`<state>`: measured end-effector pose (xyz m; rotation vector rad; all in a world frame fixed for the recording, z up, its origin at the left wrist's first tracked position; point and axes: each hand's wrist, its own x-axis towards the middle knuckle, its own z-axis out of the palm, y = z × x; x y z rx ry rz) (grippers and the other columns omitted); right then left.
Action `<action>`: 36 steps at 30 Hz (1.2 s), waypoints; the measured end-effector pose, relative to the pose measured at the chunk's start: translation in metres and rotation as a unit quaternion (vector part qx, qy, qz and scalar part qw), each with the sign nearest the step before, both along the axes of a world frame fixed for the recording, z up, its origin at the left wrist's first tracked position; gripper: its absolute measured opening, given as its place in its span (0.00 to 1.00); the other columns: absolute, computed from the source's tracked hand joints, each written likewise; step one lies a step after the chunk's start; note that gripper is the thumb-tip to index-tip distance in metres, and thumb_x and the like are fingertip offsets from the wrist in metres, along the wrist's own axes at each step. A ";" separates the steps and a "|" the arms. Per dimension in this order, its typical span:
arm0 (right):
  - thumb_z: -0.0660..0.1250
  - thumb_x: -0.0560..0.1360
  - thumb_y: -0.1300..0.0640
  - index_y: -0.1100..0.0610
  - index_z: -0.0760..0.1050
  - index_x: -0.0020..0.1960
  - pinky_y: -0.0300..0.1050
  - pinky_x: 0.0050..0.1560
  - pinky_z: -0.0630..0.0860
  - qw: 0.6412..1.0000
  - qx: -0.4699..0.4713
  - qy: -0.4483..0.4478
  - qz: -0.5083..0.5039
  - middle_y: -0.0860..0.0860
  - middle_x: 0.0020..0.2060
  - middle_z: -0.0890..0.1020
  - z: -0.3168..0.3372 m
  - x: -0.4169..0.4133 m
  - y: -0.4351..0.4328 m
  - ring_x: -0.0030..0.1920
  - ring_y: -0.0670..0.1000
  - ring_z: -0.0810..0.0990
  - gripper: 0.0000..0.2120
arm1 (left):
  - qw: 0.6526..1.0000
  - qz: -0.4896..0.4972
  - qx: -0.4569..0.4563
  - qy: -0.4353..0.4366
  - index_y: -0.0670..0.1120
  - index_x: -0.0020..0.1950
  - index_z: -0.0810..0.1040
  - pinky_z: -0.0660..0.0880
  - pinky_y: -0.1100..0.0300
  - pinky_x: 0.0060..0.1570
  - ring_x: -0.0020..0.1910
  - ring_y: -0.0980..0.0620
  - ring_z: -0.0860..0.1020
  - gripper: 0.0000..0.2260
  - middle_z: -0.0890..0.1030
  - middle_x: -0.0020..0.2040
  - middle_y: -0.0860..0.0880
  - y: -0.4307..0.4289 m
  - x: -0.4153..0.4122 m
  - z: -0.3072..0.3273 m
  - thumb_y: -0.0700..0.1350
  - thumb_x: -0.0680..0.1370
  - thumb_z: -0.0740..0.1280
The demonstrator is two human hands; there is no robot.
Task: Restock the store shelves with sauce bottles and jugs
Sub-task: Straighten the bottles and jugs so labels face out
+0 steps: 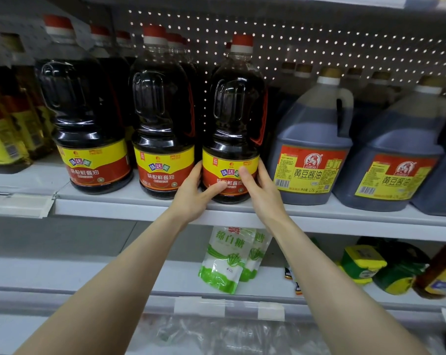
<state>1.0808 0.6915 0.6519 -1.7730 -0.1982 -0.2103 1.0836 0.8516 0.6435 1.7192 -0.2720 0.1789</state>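
A tall dark soy sauce bottle (236,119) with a red cap and a yellow-and-red label stands upright at the front of the white shelf (140,210). My left hand (195,193) grips its base from the left, thumb across the label. My right hand (261,187) grips it from the right, thumb on the label's front. Two matching bottles (163,116) (85,108) stand in a row to its left, with more of them behind.
Two grey-blue soy sauce jugs (312,142) (393,155) with handles stand right of the held bottle. Yellow oil bottles (4,124) sit at the far left. On the shelf below stand white-and-green sugar bags (224,260) and green-capped bottles (362,265). A pegboard (319,39) backs the shelf.
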 end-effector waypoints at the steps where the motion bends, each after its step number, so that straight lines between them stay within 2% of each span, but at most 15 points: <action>1: 0.61 0.75 0.37 0.38 0.59 0.75 0.46 0.67 0.69 1.000 -0.002 0.001 0.000 0.38 0.63 0.74 0.000 0.000 0.000 0.65 0.44 0.71 0.29 | 1.000 0.002 0.001 0.002 0.50 0.73 0.64 0.71 0.67 0.60 0.60 0.64 0.74 0.28 0.75 0.62 0.57 0.000 0.000 0.000 0.45 0.75 0.70; 5: 0.60 0.76 0.37 0.37 0.57 0.75 0.47 0.68 0.68 1.000 -0.011 0.006 -0.001 0.38 0.63 0.73 0.001 0.000 0.000 0.66 0.45 0.71 0.29 | 1.000 0.010 0.002 0.004 0.49 0.74 0.63 0.71 0.61 0.63 0.64 0.59 0.73 0.30 0.74 0.66 0.53 0.000 0.001 -0.001 0.45 0.75 0.70; 12: 0.59 0.70 0.30 0.35 0.55 0.75 0.53 0.70 0.67 1.000 -0.008 0.008 -0.001 0.40 0.67 0.73 -0.002 0.000 0.000 0.68 0.46 0.70 0.35 | 1.000 0.016 0.007 0.006 0.49 0.75 0.62 0.70 0.59 0.65 0.65 0.58 0.72 0.30 0.73 0.68 0.53 -0.001 -0.004 0.000 0.46 0.75 0.70; 15: 0.63 0.71 0.32 0.38 0.58 0.75 0.52 0.69 0.69 1.000 0.007 0.005 0.009 0.40 0.66 0.74 0.002 -0.001 0.001 0.67 0.45 0.71 0.34 | 1.000 0.018 0.011 0.008 0.48 0.75 0.62 0.70 0.59 0.65 0.66 0.58 0.72 0.31 0.73 0.68 0.52 -0.001 -0.004 0.002 0.47 0.75 0.70; 17: 0.65 0.76 0.41 0.43 0.62 0.74 0.49 0.67 0.71 1.000 0.023 0.002 0.007 0.41 0.64 0.75 0.005 -0.004 0.000 0.65 0.43 0.73 0.29 | 1.000 0.018 0.014 0.018 0.47 0.75 0.62 0.70 0.58 0.65 0.65 0.57 0.72 0.32 0.73 0.69 0.51 0.000 -0.004 0.005 0.46 0.74 0.71; 20: 0.65 0.79 0.54 0.52 0.65 0.73 0.32 0.57 0.74 0.999 0.046 0.003 0.004 0.41 0.60 0.76 0.013 -0.016 -0.004 0.60 0.39 0.75 0.24 | 0.999 0.042 0.013 0.031 0.44 0.74 0.64 0.71 0.57 0.65 0.64 0.56 0.73 0.31 0.73 0.68 0.48 -0.002 -0.011 0.011 0.45 0.74 0.72; 21: 0.65 0.79 0.55 0.54 0.65 0.73 0.27 0.52 0.73 0.999 0.051 0.008 -0.004 0.41 0.60 0.75 0.016 -0.022 -0.007 0.59 0.37 0.74 0.24 | 0.998 0.058 0.012 0.034 0.43 0.73 0.64 0.71 0.59 0.63 0.63 0.55 0.73 0.30 0.73 0.68 0.48 -0.004 -0.016 0.014 0.44 0.74 0.71; 23: 0.66 0.78 0.54 0.56 0.63 0.74 0.25 0.50 0.72 0.999 0.041 0.010 -0.030 0.47 0.65 0.74 0.023 -0.032 -0.016 0.60 0.40 0.72 0.27 | 0.995 0.094 0.017 0.027 0.41 0.72 0.65 0.70 0.61 0.60 0.61 0.55 0.72 0.28 0.74 0.65 0.48 -0.008 -0.027 0.020 0.44 0.75 0.71; 25: 0.66 0.77 0.51 0.56 0.64 0.74 0.29 0.55 0.70 0.998 0.025 0.007 -0.053 0.51 0.67 0.74 0.031 -0.042 -0.028 0.63 0.44 0.72 0.27 | 0.992 0.127 0.023 0.010 0.41 0.70 0.68 0.71 0.60 0.59 0.61 0.52 0.74 0.26 0.75 0.63 0.47 -0.012 -0.038 0.028 0.44 0.75 0.71; 27: 0.66 0.76 0.49 0.54 0.66 0.73 0.35 0.58 0.69 0.997 0.024 0.004 -0.071 0.51 0.66 0.75 0.037 -0.054 -0.044 0.64 0.47 0.74 0.26 | 0.989 0.147 0.024 -0.008 0.42 0.67 0.70 0.73 0.60 0.57 0.59 0.50 0.76 0.23 0.77 0.59 0.47 -0.017 -0.049 0.036 0.46 0.75 0.72; 30: 0.66 0.76 0.48 0.52 0.68 0.71 0.42 0.61 0.72 0.995 0.029 0.010 -0.094 0.49 0.63 0.76 0.046 -0.071 -0.070 0.63 0.47 0.75 0.25 | 0.990 0.139 0.027 -0.025 0.42 0.63 0.73 0.73 0.72 0.45 0.48 0.58 0.77 0.19 0.78 0.55 0.48 -0.036 -0.061 0.048 0.46 0.75 0.72; 32: 0.66 0.76 0.48 0.52 0.68 0.72 0.45 0.63 0.72 0.994 0.032 0.016 -0.108 0.48 0.63 0.76 0.050 -0.080 -0.085 0.63 0.47 0.74 0.25 | 0.992 0.120 0.027 -0.024 0.43 0.60 0.73 0.72 0.75 0.42 0.47 0.60 0.76 0.17 0.78 0.53 0.47 -0.052 -0.067 0.054 0.44 0.75 0.72; 34: 0.66 0.76 0.47 0.53 0.68 0.71 0.47 0.65 0.71 0.992 0.025 0.021 -0.122 0.48 0.64 0.75 0.053 -0.085 -0.098 0.64 0.48 0.74 0.25 | 0.995 0.097 0.013 -0.012 0.44 0.59 0.72 0.74 0.70 0.47 0.50 0.54 0.78 0.16 0.79 0.53 0.46 -0.068 -0.068 0.055 0.44 0.75 0.72; 36: 0.66 0.76 0.46 0.53 0.68 0.71 0.49 0.65 0.72 0.991 0.019 0.024 -0.132 0.49 0.65 0.75 0.054 -0.085 -0.109 0.64 0.48 0.74 0.26 | 0.997 0.078 0.016 0.002 0.44 0.61 0.72 0.76 0.59 0.55 0.54 0.50 0.78 0.19 0.79 0.54 0.45 -0.082 -0.065 0.053 0.46 0.74 0.72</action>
